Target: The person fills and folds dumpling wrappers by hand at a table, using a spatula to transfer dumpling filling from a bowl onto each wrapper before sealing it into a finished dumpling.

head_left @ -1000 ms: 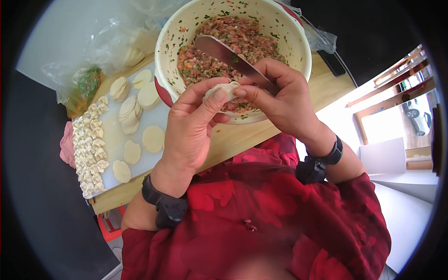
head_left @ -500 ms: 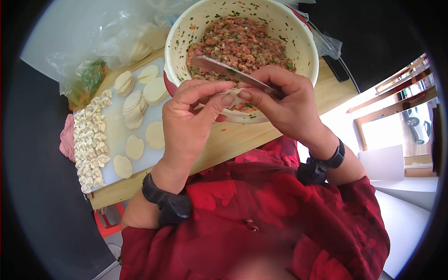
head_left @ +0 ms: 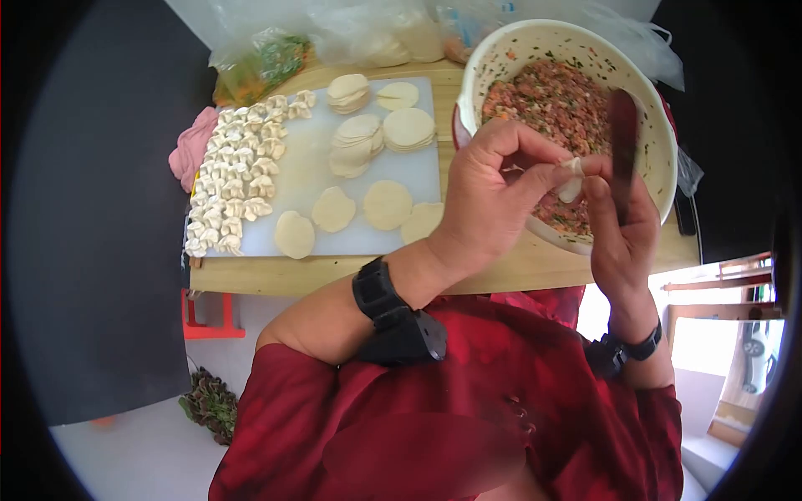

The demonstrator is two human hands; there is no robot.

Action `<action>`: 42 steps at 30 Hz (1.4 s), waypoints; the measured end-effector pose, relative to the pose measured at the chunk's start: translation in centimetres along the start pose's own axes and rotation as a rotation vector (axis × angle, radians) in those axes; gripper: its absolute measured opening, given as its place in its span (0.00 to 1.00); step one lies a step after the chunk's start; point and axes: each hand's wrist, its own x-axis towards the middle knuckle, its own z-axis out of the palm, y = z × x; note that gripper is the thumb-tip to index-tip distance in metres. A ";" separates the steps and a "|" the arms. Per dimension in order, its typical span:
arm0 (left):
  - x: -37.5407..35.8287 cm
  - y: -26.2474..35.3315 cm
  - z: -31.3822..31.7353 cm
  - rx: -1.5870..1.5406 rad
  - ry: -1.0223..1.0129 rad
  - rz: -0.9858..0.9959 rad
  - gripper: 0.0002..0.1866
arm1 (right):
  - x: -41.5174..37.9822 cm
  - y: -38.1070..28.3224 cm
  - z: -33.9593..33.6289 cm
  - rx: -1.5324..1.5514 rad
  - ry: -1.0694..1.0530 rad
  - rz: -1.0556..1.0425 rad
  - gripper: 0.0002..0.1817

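Observation:
Over the lower edge of the filling bowl [head_left: 571, 27], my left hand [head_left: 493, 196] pinches a small folded dumpling [head_left: 571, 185] between thumb and fingertips. From the other side my right hand [head_left: 625, 238] touches the same dumpling with its thumb and fingertips. My right hand also grips a flat knife-like spreader [head_left: 622, 134], which points up and away over the bowl. Inside the bowl lies minced meat filling [head_left: 555, 100] flecked with green and orange. The dumpling is partly covered by my fingers.
A white board [head_left: 313, 238] bears rows of finished dumplings [head_left: 242, 184], stacked wrappers [head_left: 409, 129] and loose single wrappers [head_left: 387, 205]. Plastic bags [head_left: 359, 33] line the back of the wooden table [head_left: 401, 275]. A pink cloth [head_left: 194, 150] lies beside the board.
The view has swung, so the board and bowl appear further right. The spreader has turned from slanting left to nearly upright. Both hands remain together at the dumpling.

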 end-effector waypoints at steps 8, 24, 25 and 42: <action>2.0 6.7 -13.3 0.656 0.123 0.106 0.06 | -0.6 0.8 -2.7 -0.064 -0.067 0.108 0.12; 4.1 5.1 -30.7 1.426 0.395 -0.143 0.06 | -1.4 1.6 -3.1 -0.146 -0.047 0.113 0.09; 3.9 4.7 -31.1 1.482 0.398 -0.092 0.06 | -1.3 1.6 -3.3 -0.149 -0.048 0.119 0.09; -3.7 2.5 -15.7 1.400 -0.031 -0.094 0.14 | 0.5 2.8 -7.5 -0.492 -0.088 0.095 0.10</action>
